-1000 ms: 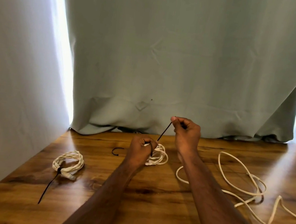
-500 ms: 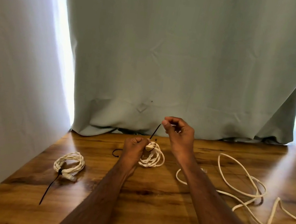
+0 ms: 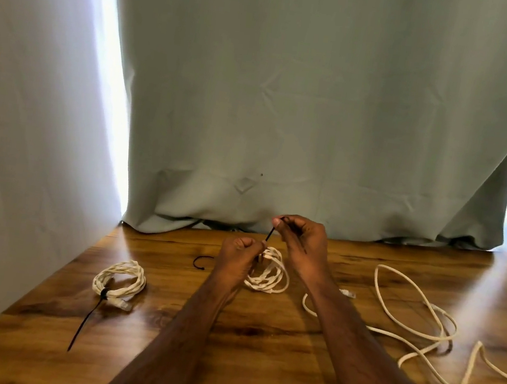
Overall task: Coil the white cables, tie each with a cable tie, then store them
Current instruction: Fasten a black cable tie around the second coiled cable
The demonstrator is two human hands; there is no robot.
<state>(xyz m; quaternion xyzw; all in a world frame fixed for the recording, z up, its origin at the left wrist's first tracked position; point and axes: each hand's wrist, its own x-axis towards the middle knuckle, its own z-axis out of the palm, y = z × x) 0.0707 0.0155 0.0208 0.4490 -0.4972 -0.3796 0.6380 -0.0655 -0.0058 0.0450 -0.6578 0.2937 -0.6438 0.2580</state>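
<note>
A small coil of white cable lies on the wooden table near its far edge. My left hand grips the coil at its top left. My right hand pinches the tail of a black cable tie that runs down to the coil. A second white coil, bound by a black tie with a long tail, lies at the left. A loose white cable sprawls over the right side.
A spare black cable tie lies curled just left of my left hand. A grey-green curtain hangs behind the table's far edge. A white wall borders the table on the left.
My right hand has drawn closer to my left hand, so less of the black tie shows between them. The coil has shifted slightly under my left hand.
</note>
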